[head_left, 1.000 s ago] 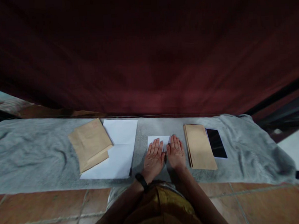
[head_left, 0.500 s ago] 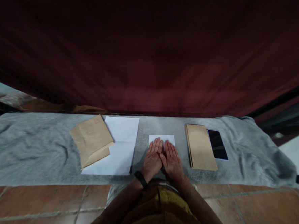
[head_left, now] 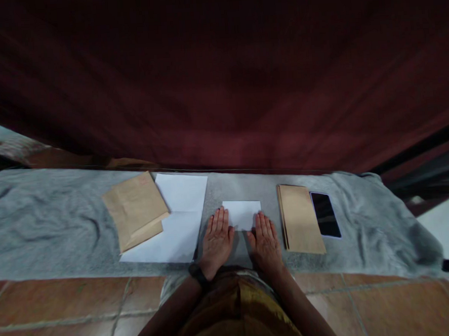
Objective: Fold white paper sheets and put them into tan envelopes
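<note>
A small white folded sheet of paper (head_left: 243, 213) lies flat on the grey cloth in front of me. My left hand (head_left: 217, 237) rests palm down over its left edge, fingers stretched out. Over the right edge lies my right hand (head_left: 265, 239), also flat with its fingers extended. Both palms face down and grip nothing. Left of them are larger white sheets (head_left: 182, 236), partly covered by brown envelopes (head_left: 137, 206). To the right sits a stack of brown envelopes (head_left: 300, 219).
A phone (head_left: 325, 215) with a dark screen lies beside the right-hand stack. Grey cloth (head_left: 376, 224) covers the narrow surface, wrinkled at both ends. A dark red curtain (head_left: 221, 112) hangs behind it. Tiled floor (head_left: 65, 304) shows along the near side.
My hands have slid apart from the middle of the small paper, the left one leftward and the right one rightward, uncovering its centre.
</note>
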A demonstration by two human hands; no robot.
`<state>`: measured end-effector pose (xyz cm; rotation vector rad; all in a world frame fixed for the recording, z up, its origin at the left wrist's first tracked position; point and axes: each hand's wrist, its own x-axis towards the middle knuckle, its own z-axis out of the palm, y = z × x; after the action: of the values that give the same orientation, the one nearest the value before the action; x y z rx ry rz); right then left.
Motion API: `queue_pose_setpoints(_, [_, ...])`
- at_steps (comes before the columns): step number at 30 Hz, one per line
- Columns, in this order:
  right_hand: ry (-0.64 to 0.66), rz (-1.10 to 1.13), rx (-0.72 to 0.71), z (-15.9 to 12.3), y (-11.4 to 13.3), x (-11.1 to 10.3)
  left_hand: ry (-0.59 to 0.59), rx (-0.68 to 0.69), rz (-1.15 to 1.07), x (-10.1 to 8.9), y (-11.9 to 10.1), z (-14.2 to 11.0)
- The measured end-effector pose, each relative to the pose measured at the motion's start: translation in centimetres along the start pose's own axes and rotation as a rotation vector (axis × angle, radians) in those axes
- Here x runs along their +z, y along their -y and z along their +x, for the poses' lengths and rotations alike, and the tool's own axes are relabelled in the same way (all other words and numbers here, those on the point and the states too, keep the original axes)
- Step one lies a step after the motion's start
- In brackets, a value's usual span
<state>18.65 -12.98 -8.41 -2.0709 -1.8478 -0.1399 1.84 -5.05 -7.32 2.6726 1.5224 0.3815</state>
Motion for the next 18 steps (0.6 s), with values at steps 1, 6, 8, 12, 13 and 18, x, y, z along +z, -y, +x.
queue_pose_setpoints(1, [-0.005,-0.001,0.0,0.0,0.0,0.0,-0.006,-0.009,0.004,0.0,0.1,-0.1])
queue_pose_setpoints(6, [-0.022,-0.003,0.01,0.1,0.2,0.1,-0.021,0.068,-0.023,-0.3,-1.1,0.8])
queue_pose_setpoints(8, [-0.02,-0.012,0.017,0.1,0.3,0.2,0.01,0.169,-0.062,-0.3,-2.3,1.6])
queue_pose_setpoints(12, [0.01,-0.026,-0.043,-0.1,0.4,-0.1,0.065,0.278,-0.114,0.2,-4.1,3.0])
queue_pose_setpoints(13, [0.02,-0.02,-0.054,-0.1,0.3,-0.1,0.066,0.281,-0.12,0.3,-4.2,3.2])
queue_pose_setpoints(18, [0.041,0.082,0.018,1.0,-0.4,-0.3,0.047,0.243,-0.114,0.7,-3.2,3.7])
